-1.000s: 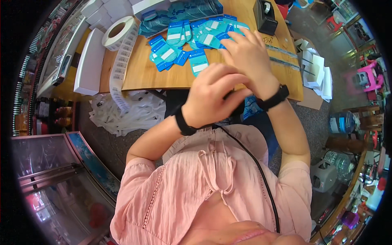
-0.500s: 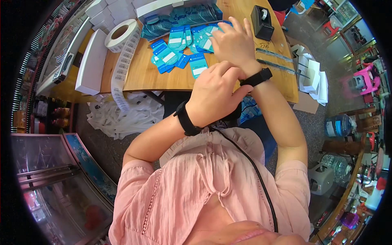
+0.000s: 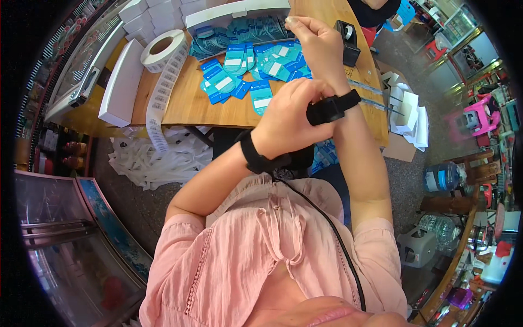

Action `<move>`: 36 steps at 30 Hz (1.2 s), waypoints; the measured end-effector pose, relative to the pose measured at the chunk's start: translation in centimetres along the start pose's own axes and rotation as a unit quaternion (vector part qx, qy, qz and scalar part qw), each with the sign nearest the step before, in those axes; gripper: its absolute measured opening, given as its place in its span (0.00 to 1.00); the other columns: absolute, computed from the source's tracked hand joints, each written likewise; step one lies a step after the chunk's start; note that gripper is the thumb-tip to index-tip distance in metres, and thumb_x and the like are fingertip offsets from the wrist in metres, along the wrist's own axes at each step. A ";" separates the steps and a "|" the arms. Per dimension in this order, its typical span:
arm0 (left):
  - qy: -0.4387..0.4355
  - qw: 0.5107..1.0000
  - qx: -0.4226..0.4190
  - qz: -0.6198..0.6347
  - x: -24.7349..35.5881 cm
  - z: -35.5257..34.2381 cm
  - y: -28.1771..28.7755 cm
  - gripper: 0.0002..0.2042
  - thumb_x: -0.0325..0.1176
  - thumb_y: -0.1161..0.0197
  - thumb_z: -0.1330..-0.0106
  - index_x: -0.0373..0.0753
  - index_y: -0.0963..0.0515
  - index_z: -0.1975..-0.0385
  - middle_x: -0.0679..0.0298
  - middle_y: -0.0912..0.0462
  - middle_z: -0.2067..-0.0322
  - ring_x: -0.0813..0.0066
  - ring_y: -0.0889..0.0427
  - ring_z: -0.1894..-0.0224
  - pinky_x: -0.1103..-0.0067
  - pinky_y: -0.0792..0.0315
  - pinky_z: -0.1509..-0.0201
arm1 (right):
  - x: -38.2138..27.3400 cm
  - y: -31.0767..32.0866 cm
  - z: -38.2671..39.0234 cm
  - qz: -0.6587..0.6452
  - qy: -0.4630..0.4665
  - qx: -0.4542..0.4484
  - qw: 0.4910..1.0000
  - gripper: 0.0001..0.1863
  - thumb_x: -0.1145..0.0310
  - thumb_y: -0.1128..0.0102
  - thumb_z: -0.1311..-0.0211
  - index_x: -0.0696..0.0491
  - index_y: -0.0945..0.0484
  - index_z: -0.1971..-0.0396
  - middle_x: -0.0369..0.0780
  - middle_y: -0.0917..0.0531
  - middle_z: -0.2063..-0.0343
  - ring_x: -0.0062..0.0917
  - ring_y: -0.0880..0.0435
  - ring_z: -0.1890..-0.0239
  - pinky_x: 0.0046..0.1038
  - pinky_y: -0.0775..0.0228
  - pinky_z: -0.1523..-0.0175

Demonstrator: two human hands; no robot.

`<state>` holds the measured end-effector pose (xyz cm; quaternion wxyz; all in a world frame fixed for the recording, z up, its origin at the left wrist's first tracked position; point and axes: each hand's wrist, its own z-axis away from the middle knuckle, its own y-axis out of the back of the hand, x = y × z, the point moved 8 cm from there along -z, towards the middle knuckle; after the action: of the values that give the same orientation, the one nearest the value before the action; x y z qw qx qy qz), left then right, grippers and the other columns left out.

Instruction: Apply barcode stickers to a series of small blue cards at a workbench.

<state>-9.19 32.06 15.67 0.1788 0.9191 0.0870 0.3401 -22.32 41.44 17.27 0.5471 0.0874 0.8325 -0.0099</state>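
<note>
A black wristband (image 3: 327, 110) with a small dark unit on it circles my right wrist. My left hand (image 3: 286, 115) reaches across and grips this unit between thumb and fingers. My right hand (image 3: 320, 50) is raised over the table, its fingers bent and drawn together with nothing visible in them. On my left wrist sits a similar black band (image 3: 253, 155). Beneath and left of my hands, several blue and teal cards (image 3: 222, 83) lie scattered on the wooden table (image 3: 201, 113). Behind them stands an open white box (image 3: 239, 10) packed with such cards.
A roll of white labels (image 3: 162, 50) trails a strip over the table's front edge. Beside it stands a white box (image 3: 120, 82). A black tape dispenser (image 3: 348, 43) sits at the far right. White paper strips (image 3: 158, 161) heap on the floor, and empty boxes (image 3: 406, 111) lie right of the table.
My right hand's spread fingers have curled together, and the forearm has turned. My left hand has closed on the unit of the right wristband. The view has shifted slightly.
</note>
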 end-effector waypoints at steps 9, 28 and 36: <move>0.048 0.998 -0.006 0.034 -2.5 -1.1 2.1 0.14 0.33 0.28 0.52 0.31 0.18 0.67 0.52 0.16 0.67 0.55 0.15 0.64 0.69 0.22 0.59 | -1.2 -1.8 1.8 0.410 0.317 0.004 0.855 0.08 0.63 0.30 0.32 0.51 0.08 0.64 0.37 0.08 0.65 0.30 0.10 0.57 0.36 0.21 0.46; 0.075 0.995 0.027 -0.053 -4.2 1.0 1.4 0.18 0.34 0.25 0.53 0.33 0.16 0.63 0.52 0.14 0.67 0.53 0.15 0.62 0.64 0.22 0.54 | 5.4 -4.3 0.5 -0.447 -0.247 -0.084 0.856 0.09 0.70 0.31 0.26 0.58 0.17 0.53 0.42 0.12 0.59 0.29 0.13 0.54 0.30 0.14 0.47; 0.091 0.995 0.008 -0.044 -3.5 1.3 1.7 0.19 0.33 0.23 0.52 0.33 0.16 0.60 0.55 0.15 0.65 0.58 0.15 0.62 0.68 0.23 0.54 | 4.6 -2.2 1.7 -0.304 -0.121 0.001 0.945 0.12 0.66 0.28 0.26 0.60 0.13 0.53 0.41 0.10 0.60 0.24 0.12 0.56 0.24 0.17 0.47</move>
<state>-10.92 29.20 13.35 0.1780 0.8809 0.1460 0.4134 -22.90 39.71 12.24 0.6149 -0.1710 0.7469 -0.1867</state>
